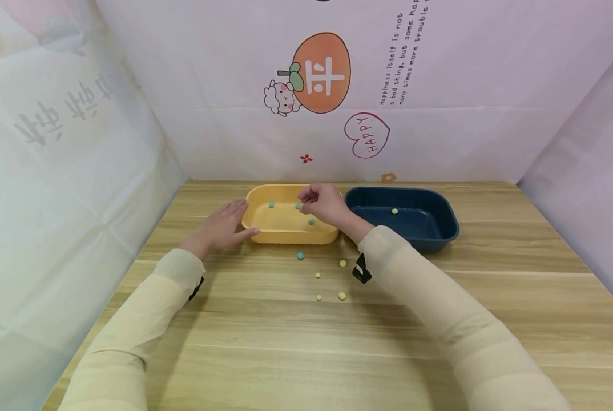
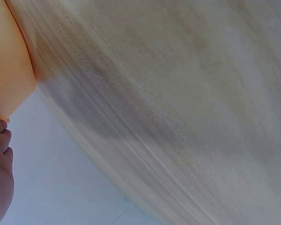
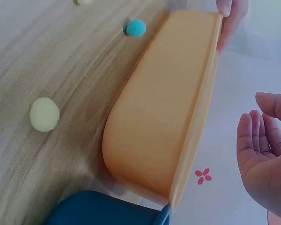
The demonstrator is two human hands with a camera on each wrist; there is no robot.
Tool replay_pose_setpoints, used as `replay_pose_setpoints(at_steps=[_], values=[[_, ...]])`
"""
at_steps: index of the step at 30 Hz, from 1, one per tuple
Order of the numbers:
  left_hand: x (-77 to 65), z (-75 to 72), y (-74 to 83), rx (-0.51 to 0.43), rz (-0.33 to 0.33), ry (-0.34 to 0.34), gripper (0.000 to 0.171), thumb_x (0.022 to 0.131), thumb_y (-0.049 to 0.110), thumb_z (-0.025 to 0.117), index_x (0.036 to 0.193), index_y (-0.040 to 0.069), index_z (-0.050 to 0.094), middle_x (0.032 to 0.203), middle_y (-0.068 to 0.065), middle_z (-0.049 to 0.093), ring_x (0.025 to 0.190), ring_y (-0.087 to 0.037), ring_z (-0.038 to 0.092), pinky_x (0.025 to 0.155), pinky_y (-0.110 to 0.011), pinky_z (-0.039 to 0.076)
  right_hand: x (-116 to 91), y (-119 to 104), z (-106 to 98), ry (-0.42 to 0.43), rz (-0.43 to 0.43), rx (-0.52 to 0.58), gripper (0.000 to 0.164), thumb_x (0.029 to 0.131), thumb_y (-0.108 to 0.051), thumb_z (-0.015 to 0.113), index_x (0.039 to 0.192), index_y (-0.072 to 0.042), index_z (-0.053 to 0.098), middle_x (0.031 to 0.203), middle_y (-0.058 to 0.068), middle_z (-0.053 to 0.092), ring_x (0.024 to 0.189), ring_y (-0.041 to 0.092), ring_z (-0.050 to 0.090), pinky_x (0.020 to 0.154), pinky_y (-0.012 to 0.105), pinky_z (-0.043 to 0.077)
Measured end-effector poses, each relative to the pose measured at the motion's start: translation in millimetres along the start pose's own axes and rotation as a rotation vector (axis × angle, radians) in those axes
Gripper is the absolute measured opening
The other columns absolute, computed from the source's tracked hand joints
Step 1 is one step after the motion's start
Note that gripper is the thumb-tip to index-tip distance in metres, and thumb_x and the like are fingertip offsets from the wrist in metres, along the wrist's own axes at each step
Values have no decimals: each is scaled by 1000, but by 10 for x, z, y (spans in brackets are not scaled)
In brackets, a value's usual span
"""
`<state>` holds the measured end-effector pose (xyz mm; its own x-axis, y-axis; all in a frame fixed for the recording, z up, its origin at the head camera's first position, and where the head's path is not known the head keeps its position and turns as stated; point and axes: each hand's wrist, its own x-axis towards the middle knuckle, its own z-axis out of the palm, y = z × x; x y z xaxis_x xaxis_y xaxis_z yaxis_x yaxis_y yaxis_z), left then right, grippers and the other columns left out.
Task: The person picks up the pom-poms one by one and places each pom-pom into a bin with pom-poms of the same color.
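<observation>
My left hand [image 1: 221, 225] rests against the left end of a yellow plastic basin [image 1: 291, 237], its fingers extended along the rim and its thumb reaching to the front corner. Over the basin's right half hovers my right hand [image 1: 324, 204]. In the right wrist view, the fingers of the right hand [image 3: 264, 154] curve loosely, the thumb apart from them, with nothing seen between. Inside the basin are a small teal ball [image 1: 271, 204] and another teal ball [image 1: 311, 221]. One more teal ball [image 1: 298, 205] shows just beside the right fingertips; whether they touch cannot be told.
A dark blue basin [image 1: 427, 244] with a pale yellow ball [image 1: 394, 211] stands to the right. In front on the wooden table [image 1: 265, 342] lie a teal ball [image 1: 300, 256] and several pale yellow balls [image 1: 342, 296]. A printed white curtain [image 1: 224, 131] hangs behind.
</observation>
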<state>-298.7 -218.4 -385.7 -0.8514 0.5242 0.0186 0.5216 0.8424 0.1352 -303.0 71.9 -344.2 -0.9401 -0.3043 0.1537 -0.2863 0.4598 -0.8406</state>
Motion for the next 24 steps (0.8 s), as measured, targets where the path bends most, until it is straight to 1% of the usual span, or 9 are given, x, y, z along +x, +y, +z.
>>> replay_pose_setpoints(at_steps=[3,6,8,13,19,24], values=[[0,4,2,0,-1,1,92,97,62,42,150,-9,19,157,-24,18,145,-35,13,118,-44,8,-57,-22,-11,-8,-13,-12,19,86,1,71,104,4,67,95,11,65,85,22,60,75,28,53],[-1,6,6,-2,-6,2,92,96,62,42,151,-8,19,157,-23,18,146,-34,13,118,-44,8,-131,-41,-22,-15,-18,-6,16,86,1,71,101,2,68,92,10,65,83,21,61,73,27,54],[-2,5,10,-5,-9,1,92,96,62,42,151,-8,19,157,-23,18,146,-34,13,118,-44,8,-186,-45,-26,-26,-23,18,13,85,2,71,98,1,68,90,11,65,82,22,62,71,27,55],[7,5,12,-4,-9,-3,92,96,63,41,151,-7,19,158,-22,17,146,-34,13,118,-45,10,-317,-16,-11,-76,-27,65,13,86,6,69,98,2,67,89,11,65,81,22,65,72,27,56],[3,7,5,-5,-6,-2,92,96,64,40,151,-7,19,158,-22,18,146,-33,14,118,-44,10,-440,13,13,-106,-14,42,14,86,3,71,99,0,68,89,9,65,82,21,61,72,26,54],[1,15,-6,-2,-6,0,92,96,64,39,151,-8,19,157,-23,18,146,-34,14,118,-44,10,-517,50,39,-124,-14,34,15,86,2,71,101,2,67,89,8,65,82,21,59,70,26,53]])
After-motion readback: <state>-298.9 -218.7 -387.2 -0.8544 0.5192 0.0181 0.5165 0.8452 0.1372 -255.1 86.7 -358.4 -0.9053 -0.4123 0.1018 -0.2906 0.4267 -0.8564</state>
